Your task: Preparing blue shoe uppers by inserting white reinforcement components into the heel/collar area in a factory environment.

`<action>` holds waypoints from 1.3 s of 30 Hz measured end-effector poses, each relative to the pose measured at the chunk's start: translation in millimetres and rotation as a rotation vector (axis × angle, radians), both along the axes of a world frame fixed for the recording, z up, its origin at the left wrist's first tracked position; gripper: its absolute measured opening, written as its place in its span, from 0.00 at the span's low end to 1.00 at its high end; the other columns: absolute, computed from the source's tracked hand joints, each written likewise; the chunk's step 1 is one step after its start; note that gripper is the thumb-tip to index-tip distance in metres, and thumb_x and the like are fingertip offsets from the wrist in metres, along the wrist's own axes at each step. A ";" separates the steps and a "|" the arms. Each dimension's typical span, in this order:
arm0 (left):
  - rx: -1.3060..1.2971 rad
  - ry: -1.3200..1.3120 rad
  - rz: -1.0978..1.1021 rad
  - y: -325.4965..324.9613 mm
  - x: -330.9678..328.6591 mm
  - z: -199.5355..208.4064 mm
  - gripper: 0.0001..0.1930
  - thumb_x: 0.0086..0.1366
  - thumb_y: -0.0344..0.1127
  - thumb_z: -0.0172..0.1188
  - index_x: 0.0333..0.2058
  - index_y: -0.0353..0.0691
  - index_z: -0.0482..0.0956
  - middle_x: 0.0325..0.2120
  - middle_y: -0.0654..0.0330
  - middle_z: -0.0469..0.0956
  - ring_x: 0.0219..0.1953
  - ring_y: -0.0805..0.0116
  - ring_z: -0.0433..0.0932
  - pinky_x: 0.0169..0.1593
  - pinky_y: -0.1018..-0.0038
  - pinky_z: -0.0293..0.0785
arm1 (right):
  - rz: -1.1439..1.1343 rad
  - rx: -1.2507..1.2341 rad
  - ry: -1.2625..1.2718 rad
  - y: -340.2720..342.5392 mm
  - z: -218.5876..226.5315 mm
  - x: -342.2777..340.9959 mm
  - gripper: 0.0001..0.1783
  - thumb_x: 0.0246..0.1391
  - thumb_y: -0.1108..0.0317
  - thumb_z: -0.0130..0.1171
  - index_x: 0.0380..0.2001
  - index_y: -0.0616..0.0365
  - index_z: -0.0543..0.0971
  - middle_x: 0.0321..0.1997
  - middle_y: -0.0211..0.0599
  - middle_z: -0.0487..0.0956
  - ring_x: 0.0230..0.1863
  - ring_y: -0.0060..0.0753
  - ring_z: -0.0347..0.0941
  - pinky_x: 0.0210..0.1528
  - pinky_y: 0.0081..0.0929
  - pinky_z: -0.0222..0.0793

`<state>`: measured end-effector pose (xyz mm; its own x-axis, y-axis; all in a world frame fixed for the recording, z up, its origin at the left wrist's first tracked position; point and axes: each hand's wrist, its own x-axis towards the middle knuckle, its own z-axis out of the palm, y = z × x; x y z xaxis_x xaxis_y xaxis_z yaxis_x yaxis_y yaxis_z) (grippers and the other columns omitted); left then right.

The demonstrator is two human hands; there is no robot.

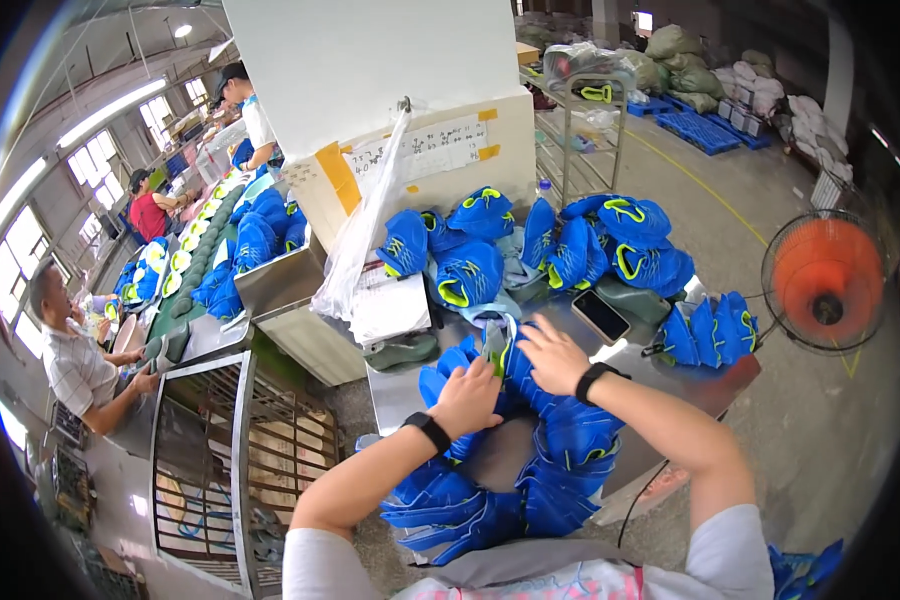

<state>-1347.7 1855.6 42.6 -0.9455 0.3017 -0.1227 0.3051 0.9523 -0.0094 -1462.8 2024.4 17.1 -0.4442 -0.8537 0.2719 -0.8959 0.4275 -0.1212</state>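
My left hand [467, 400] is closed on a blue shoe upper with a grey and yellow-green collar [494, 347], just above the near edge of the metal table. Beside it, my right hand [558, 358] has its fingers stretched out over the blue material of an upper [522, 375]; its fingertips are partly lost against the material. Below my hands, several blue uppers [435, 510] are stacked in a ring close to my body. A further heap of blue uppers with bright yellow-green linings [470, 273] lies beyond my hands.
On the metal table [390, 395] are a phone [601, 316], papers [390, 308], dark green shoe lasts [402, 350] and standing uppers [710, 332]. An orange fan [828, 280] stands right. Left are a metal rack [245, 450], a conveyor [185, 270] and several people working.
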 end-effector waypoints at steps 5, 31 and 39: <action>-0.272 0.046 -0.045 8.7 -29.2 -70.7 0.31 0.43 0.56 0.63 0.41 0.39 0.74 0.44 0.59 0.70 0.52 0.63 0.62 0.49 0.63 0.58 | 0.183 0.433 0.255 -35.4 -46.3 -11.0 0.19 0.47 0.58 0.48 0.43 0.51 0.74 0.50 0.32 0.70 0.59 0.34 0.57 0.54 0.60 0.48; 0.173 -0.473 0.433 25.3 -62.2 -123.3 0.13 0.54 0.42 0.53 0.38 0.49 0.79 0.37 0.56 0.77 0.50 0.53 0.67 0.52 0.35 0.44 | 0.088 0.433 -0.175 0.5 -55.1 -18.0 0.10 0.46 0.67 0.47 0.33 0.52 0.73 0.26 0.42 0.77 0.29 0.45 0.74 0.28 0.40 0.68; 0.649 0.044 0.593 30.3 -40.8 -133.9 0.07 0.44 0.36 0.64 0.25 0.46 0.79 0.24 0.60 0.78 0.34 0.60 0.76 0.56 0.47 0.43 | -0.017 0.515 -0.532 -23.2 -61.2 -36.2 0.13 0.47 0.59 0.53 0.37 0.44 0.77 0.34 0.38 0.79 0.38 0.42 0.74 0.42 0.42 0.66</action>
